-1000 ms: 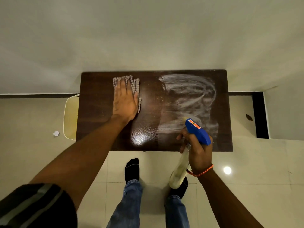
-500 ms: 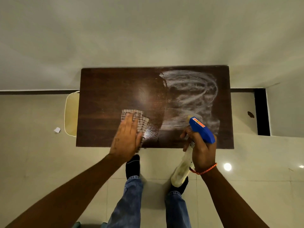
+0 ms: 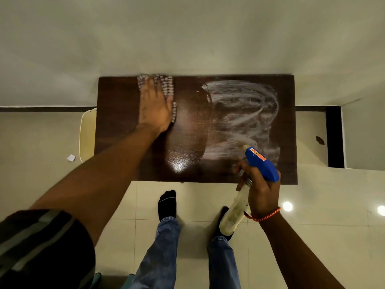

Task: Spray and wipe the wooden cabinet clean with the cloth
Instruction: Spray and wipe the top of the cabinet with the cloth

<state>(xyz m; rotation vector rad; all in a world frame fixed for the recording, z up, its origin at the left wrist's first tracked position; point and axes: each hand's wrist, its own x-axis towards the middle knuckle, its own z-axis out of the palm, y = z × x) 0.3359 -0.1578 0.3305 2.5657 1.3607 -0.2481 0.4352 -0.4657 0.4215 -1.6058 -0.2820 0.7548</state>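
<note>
While left hand [image 3: 153, 109] presses flat on checked cloth [image 3: 167, 86], right hand [image 3: 261, 190] grips spray bottle [image 3: 236, 213].

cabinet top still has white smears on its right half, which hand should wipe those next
Left. The left hand already presses the cloth flat on the cabinet, while the right hand is wrapped around the spray bottle.

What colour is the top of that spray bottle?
Blue, with a small orange label, on the spray bottle; clearest in the head view.
</note>
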